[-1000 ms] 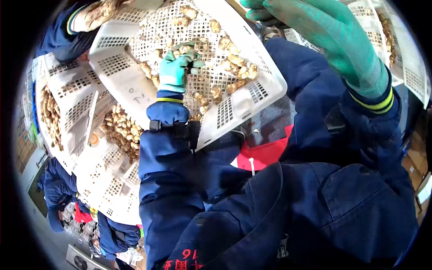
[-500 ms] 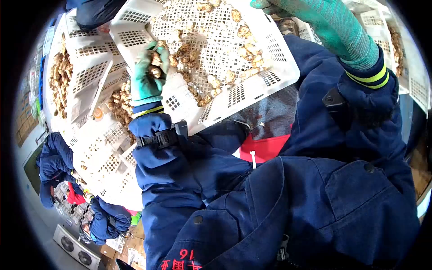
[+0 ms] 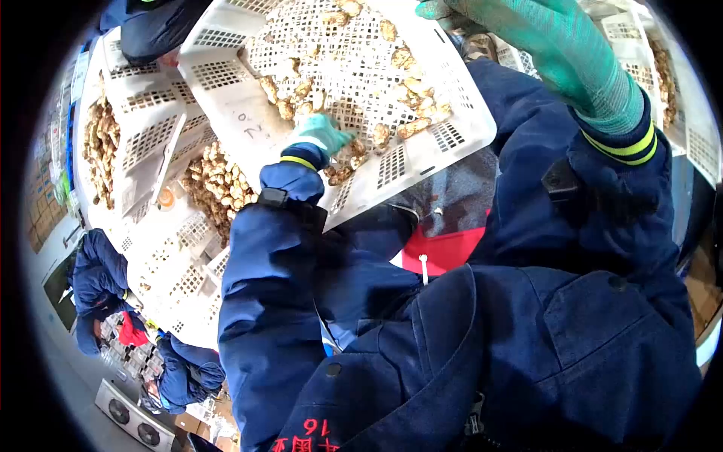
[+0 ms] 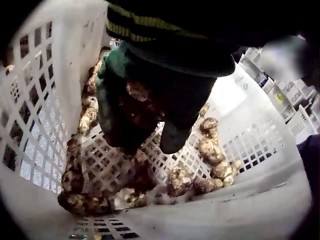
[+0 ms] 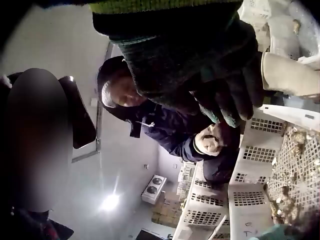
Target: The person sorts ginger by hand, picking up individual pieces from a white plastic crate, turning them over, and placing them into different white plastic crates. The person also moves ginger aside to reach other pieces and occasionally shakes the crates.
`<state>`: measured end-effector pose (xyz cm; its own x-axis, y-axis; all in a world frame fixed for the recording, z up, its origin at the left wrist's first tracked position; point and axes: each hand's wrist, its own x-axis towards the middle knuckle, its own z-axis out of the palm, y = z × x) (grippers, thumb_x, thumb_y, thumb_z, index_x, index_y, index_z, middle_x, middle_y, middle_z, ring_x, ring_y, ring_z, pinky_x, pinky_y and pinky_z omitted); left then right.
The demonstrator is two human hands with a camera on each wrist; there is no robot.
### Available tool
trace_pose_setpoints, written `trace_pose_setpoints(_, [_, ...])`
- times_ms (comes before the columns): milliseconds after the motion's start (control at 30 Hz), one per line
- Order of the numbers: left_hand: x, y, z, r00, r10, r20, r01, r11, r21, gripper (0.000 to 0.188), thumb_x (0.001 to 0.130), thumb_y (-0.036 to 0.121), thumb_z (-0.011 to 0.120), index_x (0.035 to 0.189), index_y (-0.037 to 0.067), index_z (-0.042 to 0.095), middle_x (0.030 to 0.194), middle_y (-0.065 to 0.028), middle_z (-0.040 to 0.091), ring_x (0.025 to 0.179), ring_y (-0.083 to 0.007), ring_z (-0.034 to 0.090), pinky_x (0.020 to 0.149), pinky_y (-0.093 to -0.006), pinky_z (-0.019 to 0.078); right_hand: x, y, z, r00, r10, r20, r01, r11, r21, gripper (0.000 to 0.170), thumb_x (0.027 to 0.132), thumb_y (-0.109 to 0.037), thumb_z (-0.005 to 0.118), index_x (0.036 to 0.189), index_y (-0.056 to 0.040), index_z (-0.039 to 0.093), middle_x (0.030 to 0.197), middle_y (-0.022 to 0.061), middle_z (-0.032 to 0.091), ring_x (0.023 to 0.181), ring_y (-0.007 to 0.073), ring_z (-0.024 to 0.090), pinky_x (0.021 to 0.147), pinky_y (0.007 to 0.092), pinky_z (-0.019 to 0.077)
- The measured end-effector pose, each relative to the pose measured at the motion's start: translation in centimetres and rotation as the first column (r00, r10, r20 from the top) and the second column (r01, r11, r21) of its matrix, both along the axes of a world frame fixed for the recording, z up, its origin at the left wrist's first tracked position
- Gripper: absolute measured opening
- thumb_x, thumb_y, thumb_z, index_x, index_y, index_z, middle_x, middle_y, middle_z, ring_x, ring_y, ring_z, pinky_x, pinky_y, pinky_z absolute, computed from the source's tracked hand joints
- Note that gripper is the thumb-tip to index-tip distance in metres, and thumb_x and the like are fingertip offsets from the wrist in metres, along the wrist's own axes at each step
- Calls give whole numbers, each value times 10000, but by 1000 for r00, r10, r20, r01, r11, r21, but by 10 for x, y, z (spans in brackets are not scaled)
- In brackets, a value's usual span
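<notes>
Brown knobbly pieces (image 3: pixel 410 94) lie scattered on the mesh floor of a white plastic crate (image 3: pixel 263 120). Inside it, near the wall closest to the body, is my green-gloved left hand (image 3: pixel 320 135), palm down. The left wrist view shows that left hand (image 4: pixel 150 100) with bent fingers around a brown piece (image 4: pixel 137 91), above more pieces (image 4: pixel 211 150) along the crate's walls. My gloved right hand (image 3: pixel 550 53) is raised by the crate's far right edge. In the right wrist view the right hand's (image 5: pixel 200 75) fingers are loosely bent, with nothing visible in them.
More white crates stand at the left, with heaped brown pieces (image 3: pixel 218 184) in one. Another crate (image 3: pixel 697 139) is at the far right. A person in dark clothing (image 5: pixel 175 130) stands across from me. Other people (image 3: pixel 102 275) are at the lower left.
From the crate's left wall, my left hand has moved right and toward my body, and its palm has turned down. The right hand has barely moved.
</notes>
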<state>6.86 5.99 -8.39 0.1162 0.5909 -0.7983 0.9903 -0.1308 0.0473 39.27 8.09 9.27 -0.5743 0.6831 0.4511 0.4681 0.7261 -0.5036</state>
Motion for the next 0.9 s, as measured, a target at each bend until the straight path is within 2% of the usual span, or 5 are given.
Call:
trace_pose_setpoints(133, [12, 4, -22, 973, 98, -207, -163, 932, -324, 783, 749, 709, 555, 1096, 14, 652, 1063, -194, 662, 1003, -290, 639, 886, -369, 490, 9, -4, -1, 994, -52, -94, 35, 985, -169, 326, 838, -30, 586, 1152, 40, 535, 1022, 172, 616, 869, 273, 636, 736, 305, 539])
trace_pose_setpoints(633, [-52, 26, -32, 887, 405, 220, -461, 803, 379, 226, 771, 149, 644, 985, 153, 716, 853, -101, 699, 710, -229, 656, 686, -331, 524, 7, -11, 3, 969, -140, -204, 40, 903, -427, 332, 853, -39, 573, 1173, 37, 527, 1043, 172, 612, 891, 273, 632, 760, 301, 533])
trace_pose_setpoints(700, [-44, 20, -42, 763, 484, 429, -546, 837, 28, 277, 767, 95, 655, 1032, 152, 709, 858, -72, 694, 675, -163, 639, 644, -281, 515, 6, -12, 4, 967, -145, -208, 36, 892, -451, 333, 855, -40, 571, 1175, 36, 525, 1046, 171, 612, 894, 273, 631, 763, 301, 532])
trace_pose_setpoints(800, [30, -1, -6, 438, 505, 744, -118, 853, -509, 332, 788, 48, 661, 1116, 101, 668, 896, -40, 686, 720, -91, 617, 633, -231, 509, 5, -15, 4, 962, -160, -222, 33, 872, -488, 334, 858, -42, 568, 1179, 36, 524, 1050, 171, 611, 899, 273, 631, 768, 300, 531])
trace_pose_setpoints(900, [80, -9, -5, 603, -247, 758, 367, 930, 11, 476, 741, 67, 626, 1209, 158, 619, 981, -84, 671, 798, -142, 605, 750, -282, 500, 9, -18, 6, 955, -183, -232, 38, 855, -518, 335, 861, -44, 566, 1184, 35, 522, 1054, 171, 610, 903, 273, 630, 772, 299, 530])
